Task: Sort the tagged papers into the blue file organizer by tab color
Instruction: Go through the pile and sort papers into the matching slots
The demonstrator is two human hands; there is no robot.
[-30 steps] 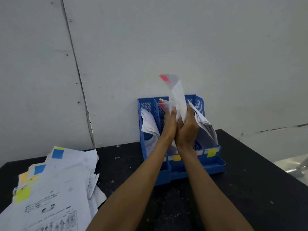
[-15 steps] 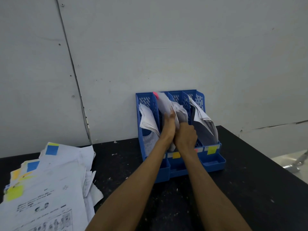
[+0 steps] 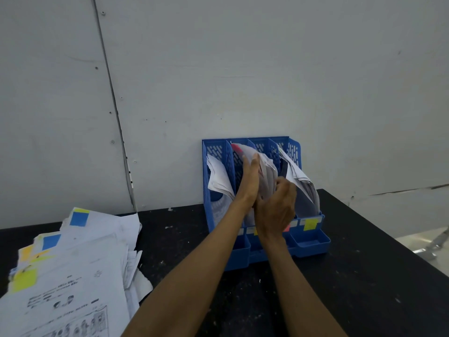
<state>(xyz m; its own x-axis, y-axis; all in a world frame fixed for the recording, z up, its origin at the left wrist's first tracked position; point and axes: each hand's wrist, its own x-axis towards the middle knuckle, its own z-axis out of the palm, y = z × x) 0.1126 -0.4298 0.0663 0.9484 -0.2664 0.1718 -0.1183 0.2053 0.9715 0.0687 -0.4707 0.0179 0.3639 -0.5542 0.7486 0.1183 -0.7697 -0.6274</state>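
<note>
Head view: left hand (image 3: 250,176) is held flat, fingers straight, pressed against the pink-tabbed sheaf (image 3: 266,164) in a middle slot of the blue file organizer (image 3: 312,242), far centre by the wall. Right hand (image 3: 275,208) is curled round the sheaf's right edge. Remaining tagged papers (image 3: 73,263) are piled near left on the black table (image 3: 364,276).

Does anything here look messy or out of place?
Yes. The sheets in the blue organizer curl and slump sideways rather than standing straight, the pink-tabbed papers in its second slot look crumpled, and the pile at the left of the table is a crooked heap.
</note>
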